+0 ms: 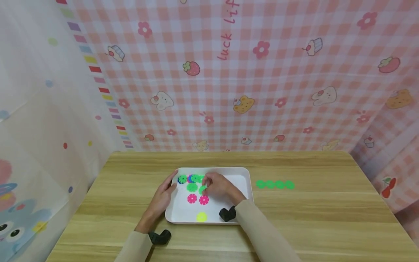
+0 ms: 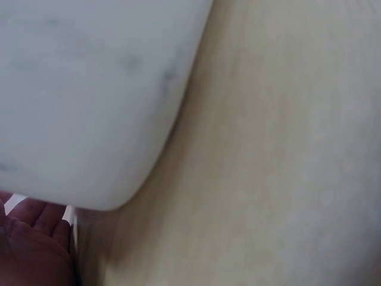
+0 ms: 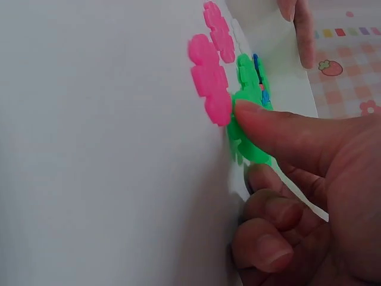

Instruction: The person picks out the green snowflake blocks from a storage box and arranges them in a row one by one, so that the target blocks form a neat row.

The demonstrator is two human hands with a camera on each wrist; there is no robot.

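A white tray [image 1: 183, 214] lies on the table with several notched plastic snowflake discs in it. My left hand [image 1: 162, 196] grips the tray's left rim, thumb on the inner side and fingers outside. Over the tray, my right hand [image 1: 218, 186] pinches a green snowflake disc [image 3: 253, 140] between thumb and index finger, the other fingers curled. Another green disc [image 1: 192, 187] lies just left of that hand. Two pink discs [image 1: 192, 198] lie nearer me, and a yellow disc [image 1: 202, 217] is by the front rim. Overlapping green and blue discs [image 1: 182, 179] sit along the back.
Right of the tray, several green discs [image 1: 270, 184] lie in a row on the wooden table [image 1: 320, 218]. A pink checked cloth [image 1: 216, 83] hangs behind the table. Each wrist wears a black camera mount [image 1: 160, 237].
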